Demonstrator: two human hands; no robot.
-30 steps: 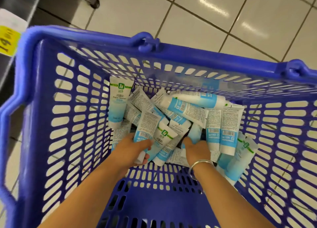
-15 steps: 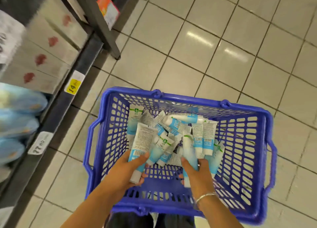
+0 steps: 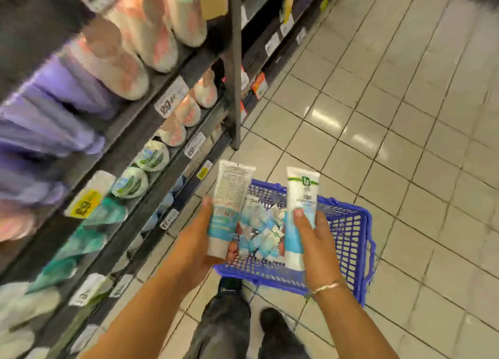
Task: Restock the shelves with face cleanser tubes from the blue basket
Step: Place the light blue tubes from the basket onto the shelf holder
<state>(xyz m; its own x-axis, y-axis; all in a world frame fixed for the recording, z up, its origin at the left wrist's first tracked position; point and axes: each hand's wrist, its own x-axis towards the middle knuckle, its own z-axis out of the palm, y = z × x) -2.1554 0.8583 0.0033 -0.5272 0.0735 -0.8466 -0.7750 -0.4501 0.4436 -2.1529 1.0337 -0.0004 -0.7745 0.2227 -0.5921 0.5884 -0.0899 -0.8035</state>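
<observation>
Face cleanser tubes are in three places at this moment. One tube (image 3: 229,210) stands cap-down in the left hand (image 3: 198,246), its printed back facing the camera; the thumb lies along the tube's left edge and the curled fingers wrap behind it, so the grip is a firm clasp low on the body. A second tube (image 3: 298,212) sits in the right hand (image 3: 314,241), label forward and also cap-down, with fingers closed round its lower half and a fingertip pressed on the front. Both tubes are held above the blue basket (image 3: 348,239), which rests on the tiled floor (image 3: 391,142) in front of the person's dark shoes (image 3: 275,329).

Inside the basket a loose heap of more tubes (image 3: 259,229) is visible between the two hands, so the stock is far from used up.

The shelves (image 3: 140,153) run along the left side, blurred, carrying purple, pink and teal packs with price tags (image 3: 170,96) on the edges. A row of white-and-blue items on a middle shelf may be the matching product, though blur prevents certainty. Neither held tube is near a shelf yet.

My judgement: this is one pickup out of many. Two tubes are lifted and ready, placing them is still to come, and the heap suggests many further trips.
</observation>
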